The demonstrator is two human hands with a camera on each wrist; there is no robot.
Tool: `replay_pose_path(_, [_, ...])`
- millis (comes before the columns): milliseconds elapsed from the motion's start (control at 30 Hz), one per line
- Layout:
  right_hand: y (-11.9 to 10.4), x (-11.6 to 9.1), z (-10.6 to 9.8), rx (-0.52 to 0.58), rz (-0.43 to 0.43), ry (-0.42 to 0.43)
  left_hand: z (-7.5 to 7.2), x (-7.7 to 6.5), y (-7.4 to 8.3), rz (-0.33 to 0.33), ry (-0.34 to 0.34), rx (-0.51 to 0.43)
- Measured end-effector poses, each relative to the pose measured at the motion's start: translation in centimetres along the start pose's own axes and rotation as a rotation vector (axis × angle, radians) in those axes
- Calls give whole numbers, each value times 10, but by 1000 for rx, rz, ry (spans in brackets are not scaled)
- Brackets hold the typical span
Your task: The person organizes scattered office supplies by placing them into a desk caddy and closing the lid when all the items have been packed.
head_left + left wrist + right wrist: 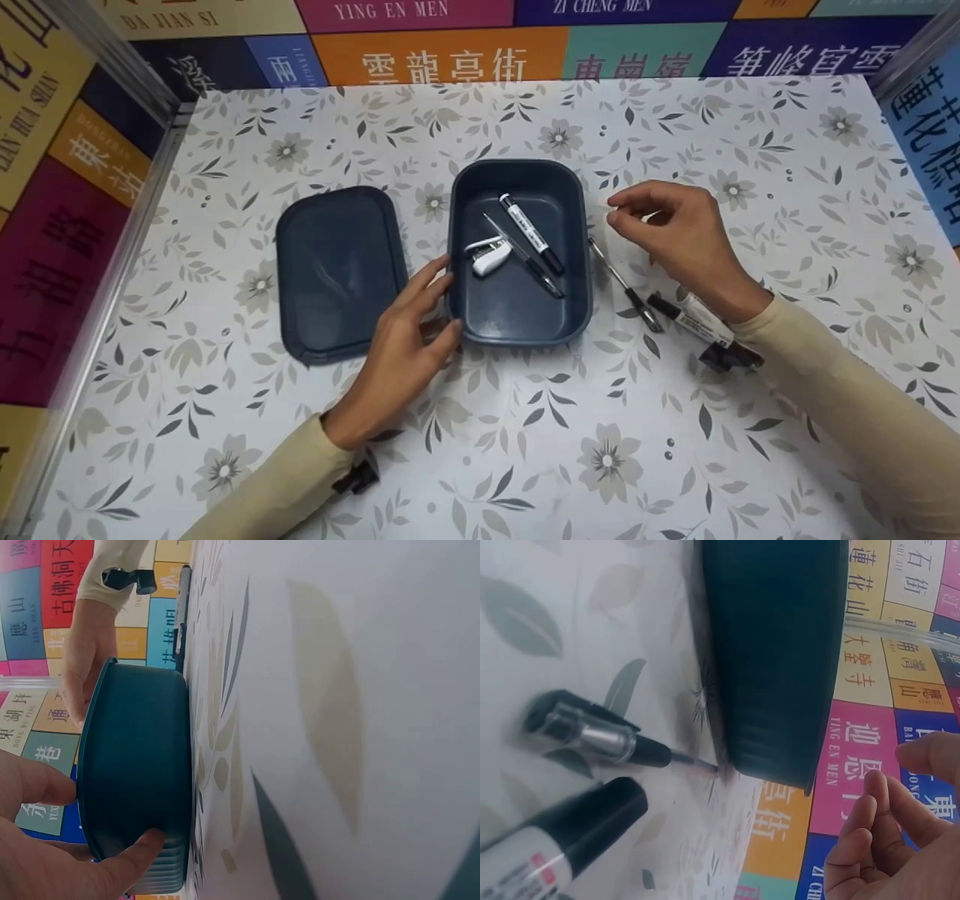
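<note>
A dark blue open box [517,330] stands mid-table. Inside it lie a white marker with black ends [529,229], a slim pen [536,274] and a small white hinged tool [491,259]. My left hand [409,337] touches the box's left wall, fingertips at the rim and thumb by the near corner; the left wrist view shows the fingers against the wall [135,757]. Right of the box, my right hand [679,232] hovers with fingers loosely bent, thumb and index apart, holding nothing [892,840]. Beneath it lie a second pen [626,289] and another marker [694,322].
The box's dark blue lid [341,277] lies flat to the left, beside my left hand. A flower-patterned cloth [607,461] covers the table. Panels with coloured blocks and large lettering [442,56] rise behind the far edge and along both sides.
</note>
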State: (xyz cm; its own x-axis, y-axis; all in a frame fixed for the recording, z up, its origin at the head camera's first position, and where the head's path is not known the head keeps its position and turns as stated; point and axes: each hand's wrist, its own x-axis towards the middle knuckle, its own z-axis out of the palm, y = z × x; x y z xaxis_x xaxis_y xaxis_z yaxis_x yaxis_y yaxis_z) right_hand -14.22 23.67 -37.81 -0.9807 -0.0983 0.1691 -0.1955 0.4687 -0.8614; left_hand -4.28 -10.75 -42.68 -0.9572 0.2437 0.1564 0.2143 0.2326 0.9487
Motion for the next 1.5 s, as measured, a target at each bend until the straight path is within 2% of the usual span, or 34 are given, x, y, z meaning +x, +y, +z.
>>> replay_pose_path(600, [8, -8, -18, -17, 4, 27, -1, -1, 1, 9, 3, 20])
replay_pose_path(833, [14, -14, -23, -30, -3, 25, -1, 0, 1, 0, 7, 64])
replay_pose_path(1233, [25, -27, -37, -9, 96, 43, 0, 0, 1, 6, 9, 63])
replay_pose_path(1500, [34, -34, -50, -55, 138, 49, 0, 0, 0, 15, 12, 61])
